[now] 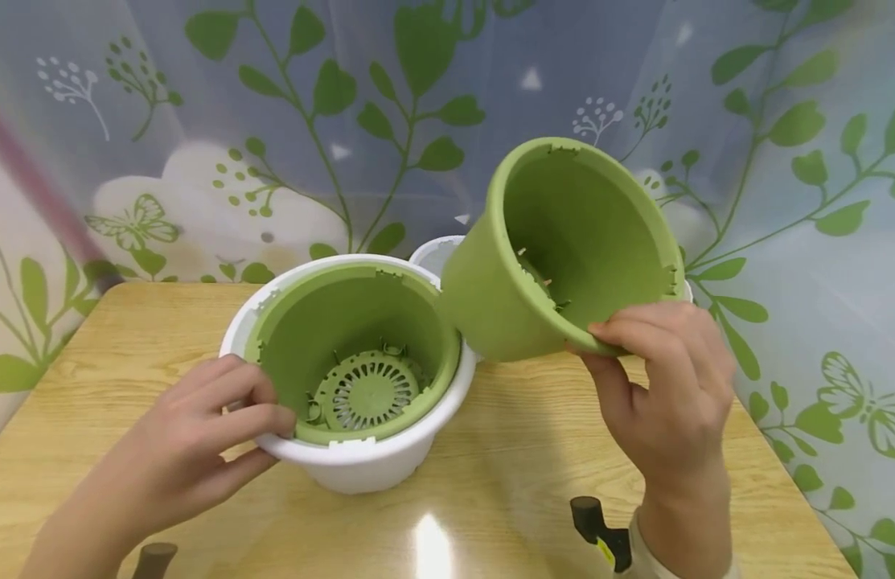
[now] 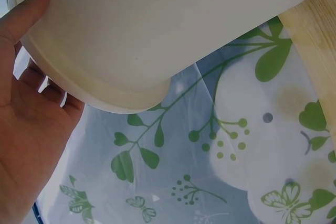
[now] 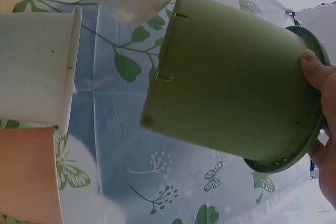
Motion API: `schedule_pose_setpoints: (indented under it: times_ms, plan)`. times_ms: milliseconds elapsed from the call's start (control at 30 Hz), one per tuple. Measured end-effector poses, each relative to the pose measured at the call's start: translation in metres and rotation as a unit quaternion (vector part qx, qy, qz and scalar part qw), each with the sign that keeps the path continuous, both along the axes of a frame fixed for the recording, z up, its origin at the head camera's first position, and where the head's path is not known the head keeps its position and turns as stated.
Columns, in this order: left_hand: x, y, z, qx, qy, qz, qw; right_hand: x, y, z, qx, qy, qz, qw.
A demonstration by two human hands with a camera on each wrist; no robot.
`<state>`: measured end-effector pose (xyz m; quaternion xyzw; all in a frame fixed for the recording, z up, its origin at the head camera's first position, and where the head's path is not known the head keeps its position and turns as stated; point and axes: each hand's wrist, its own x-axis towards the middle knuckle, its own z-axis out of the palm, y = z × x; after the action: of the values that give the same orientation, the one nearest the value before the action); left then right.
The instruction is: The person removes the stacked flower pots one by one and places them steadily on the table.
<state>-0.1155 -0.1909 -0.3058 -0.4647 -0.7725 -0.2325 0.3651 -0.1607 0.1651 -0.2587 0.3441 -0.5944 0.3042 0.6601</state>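
A white flowerpot (image 1: pixel 354 473) stands on the table with a green inner pot (image 1: pixel 309 318) nested in it; a slotted round base shows at the bottom. My left hand (image 1: pixel 208 430) grips the near-left rim, fingers over the top edge and thumb below, as the left wrist view also shows on the white wall (image 2: pixel 131 35). In my right hand (image 1: pixel 667 386) the rim of a second green flowerpot (image 1: pixel 483 314) is pinched between thumb and fingers. That pot is tilted, held up off the table, its mouth toward me. Small bits (image 1: pixel 547 282) show inside it.
Behind the nested pots, another white pot (image 1: pixel 433 253) is partly hidden. In the right wrist view a white pot (image 3: pixel 34 72) and an orange pot (image 3: pixel 26 174) stand at the left. A leaf-printed curtain (image 1: pixel 331 161) hangs past the wooden table's (image 1: pixel 483 498) far edge.
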Motion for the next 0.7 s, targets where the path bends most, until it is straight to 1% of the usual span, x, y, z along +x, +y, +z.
schedule_pose_setpoints:
  times_ms: [133,267,500,600,700]
  plan:
    - [0.001,0.000,0.000,0.003,-0.001,-0.001,1.0000,0.000,0.006,0.001,0.015,-0.023,-0.027,0.999]
    - [0.000,0.000,0.000,0.002,0.000,-0.001,1.0000,0.001,0.010,0.004,0.028,-0.056,-0.042,0.997]
    - [0.001,-0.001,-0.001,-0.005,-0.008,0.004,1.0000,0.003,0.019,0.004,0.050,-0.114,-0.067,0.990]
    - [0.002,-0.002,-0.002,-0.006,-0.008,0.007,0.9999,0.004,0.025,0.002,0.077,-0.152,-0.084,0.982]
    - [0.003,-0.002,-0.001,-0.006,-0.008,0.008,0.9999,0.003,0.033,0.000,0.120,-0.199,-0.111,0.966]
